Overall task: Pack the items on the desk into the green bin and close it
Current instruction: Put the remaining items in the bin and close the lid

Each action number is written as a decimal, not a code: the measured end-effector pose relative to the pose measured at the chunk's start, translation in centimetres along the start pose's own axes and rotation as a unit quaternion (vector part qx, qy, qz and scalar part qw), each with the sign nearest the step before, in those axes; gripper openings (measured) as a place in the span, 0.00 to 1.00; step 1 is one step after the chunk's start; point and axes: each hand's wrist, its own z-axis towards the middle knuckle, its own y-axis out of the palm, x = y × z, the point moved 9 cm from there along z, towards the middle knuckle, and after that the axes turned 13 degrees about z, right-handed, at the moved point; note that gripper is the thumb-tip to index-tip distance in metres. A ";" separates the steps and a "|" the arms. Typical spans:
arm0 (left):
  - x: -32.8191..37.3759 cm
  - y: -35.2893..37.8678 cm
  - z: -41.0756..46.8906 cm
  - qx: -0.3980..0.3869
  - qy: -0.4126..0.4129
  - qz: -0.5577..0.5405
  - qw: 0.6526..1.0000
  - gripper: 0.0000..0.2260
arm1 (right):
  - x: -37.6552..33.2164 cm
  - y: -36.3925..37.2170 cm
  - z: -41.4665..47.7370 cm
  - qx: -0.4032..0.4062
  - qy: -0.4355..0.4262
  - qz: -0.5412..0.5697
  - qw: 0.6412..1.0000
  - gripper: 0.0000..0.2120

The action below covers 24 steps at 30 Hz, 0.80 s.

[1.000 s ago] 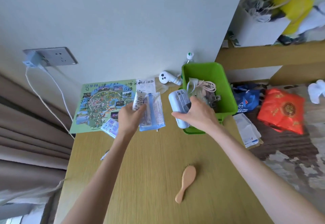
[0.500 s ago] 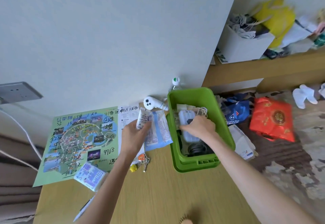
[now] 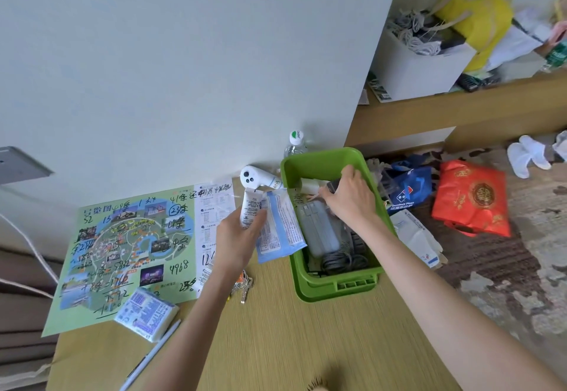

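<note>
The green bin (image 3: 337, 287) stands open on the wooden desk by the wall. Inside it lie a pale blue-grey device (image 3: 319, 232), a coiled dark cable (image 3: 343, 260) and a white charger (image 3: 310, 186). My right hand (image 3: 349, 198) reaches into the far half of the bin, its fingers curled on a small dark object (image 3: 332, 185). Just left of the bin, above the desk, my left hand (image 3: 237, 237) grips a white tube (image 3: 252, 208) together with a blue flat packet (image 3: 280, 229).
On the desk lie a scribbled green map (image 3: 129, 246), a printed slip (image 3: 214, 203), a tissue pack (image 3: 147, 314), a pen (image 3: 153, 357), keys (image 3: 244, 286) and a white handheld controller (image 3: 257, 177). A water bottle (image 3: 296, 142) stands behind the bin. Red bag (image 3: 472, 200) and blue bag (image 3: 408, 188) are on the floor.
My right hand carried the pale blue device into the bin, let it go and shifted to the bin's far end. My left hand kept the tube and packet. The view moved closer.
</note>
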 end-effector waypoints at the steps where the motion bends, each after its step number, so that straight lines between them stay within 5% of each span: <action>1: 0.2 0.2 0.0 -0.002 0.001 -0.002 1.000 0.09 | 0.1 0.1 0.4 -0.014 0.009 0.001 1.000 0.35; 4: 1.1 0.7 0.2 -0.003 0.009 -0.001 1.000 0.10 | -0.2 0.1 0.5 -0.044 -0.016 -0.033 0.998 0.34; 8: 3.8 1.8 0.8 -0.011 0.035 -0.006 0.999 0.12 | -0.8 -3.9 -1.7 0.081 -0.146 -0.020 0.986 0.17; 13: 9.2 5.6 1.0 -0.033 0.082 0.015 0.996 0.13 | 4.6 -5.7 -5.0 0.111 -0.119 0.077 0.984 0.23; 17: 9.9 11.1 0.4 -0.168 0.031 0.086 0.982 0.11 | 7.1 -3.7 -6.2 0.070 -0.099 0.103 0.987 0.26; 20: 8.3 13.5 -1.1 -0.264 -0.008 0.219 0.939 0.10 | 7.7 -3.1 -6.3 0.070 -0.102 0.116 0.986 0.27; 24: 9.9 12.4 -0.7 -0.140 0.059 0.321 0.935 0.07 | 7.9 -2.9 -6.2 0.075 -0.104 0.115 0.985 0.28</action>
